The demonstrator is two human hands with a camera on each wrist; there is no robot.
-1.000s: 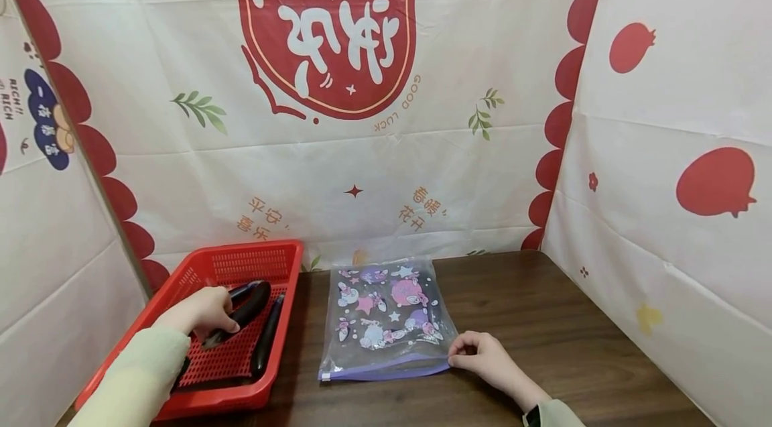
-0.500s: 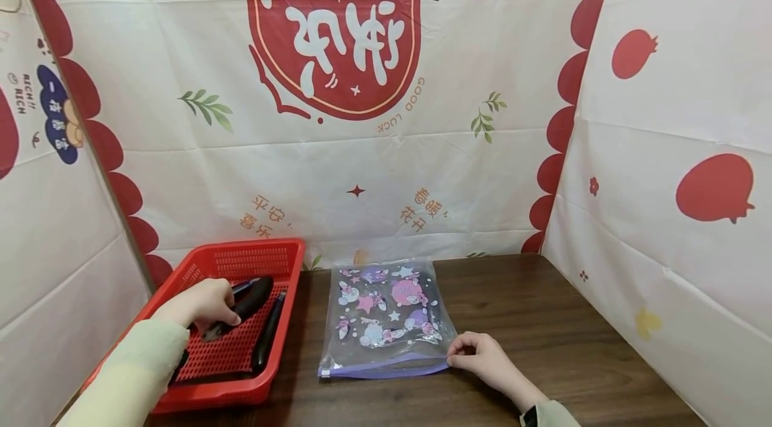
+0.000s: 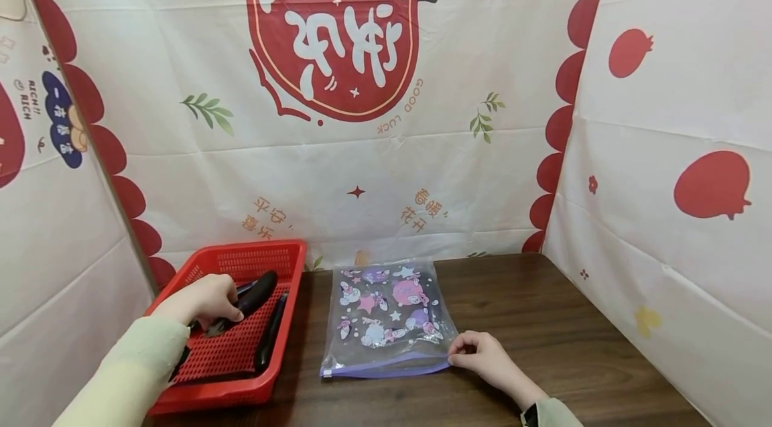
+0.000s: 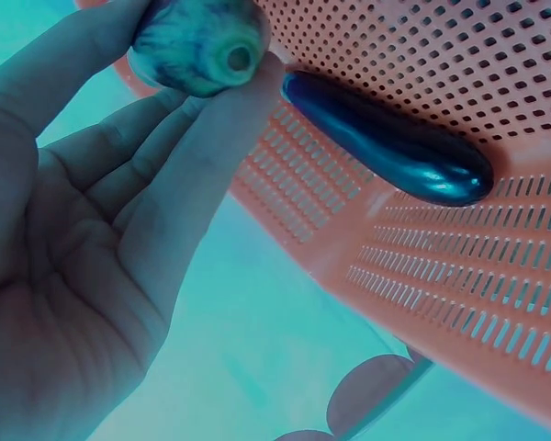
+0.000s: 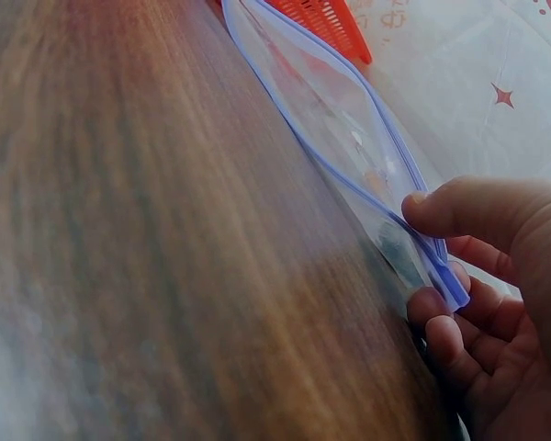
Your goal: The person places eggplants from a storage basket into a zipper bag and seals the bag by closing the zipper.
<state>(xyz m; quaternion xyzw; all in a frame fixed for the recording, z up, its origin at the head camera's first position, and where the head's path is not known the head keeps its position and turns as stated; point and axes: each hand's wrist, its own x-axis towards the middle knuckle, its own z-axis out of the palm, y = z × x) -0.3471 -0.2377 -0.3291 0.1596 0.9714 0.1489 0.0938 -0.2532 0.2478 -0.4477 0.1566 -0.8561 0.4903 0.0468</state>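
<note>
In the head view my left hand (image 3: 208, 299) reaches into the red basket (image 3: 295, 266) and grips a dark eggplant (image 3: 261, 293) near its stem end. The left wrist view has that greenish stem end (image 4: 202, 46) pinched between thumb and fingers. Another eggplant (image 4: 386, 138) lies against the basket wall. Along the basket's right side is an eggplant (image 3: 270, 336), and more dark ones are partly hidden by the hand and sleeve. My right hand (image 3: 482, 360) pinches the right corner of a clear zip bag (image 3: 386, 313). Its purple-edged mouth (image 5: 321, 156) gapes apart in the right wrist view.
The bag lies flat on the brown wooden table (image 3: 531, 320), right of the basket. A white slider (image 3: 327, 373) sits at the left end of its zip. Printed cloth walls (image 3: 362, 165) enclose the table at the back and both sides.
My left hand, with the eggplant in its grip, has shifted a little toward the basket's back right. The right hand keeps its pinch on the bag corner; the bag has hardly moved.
</note>
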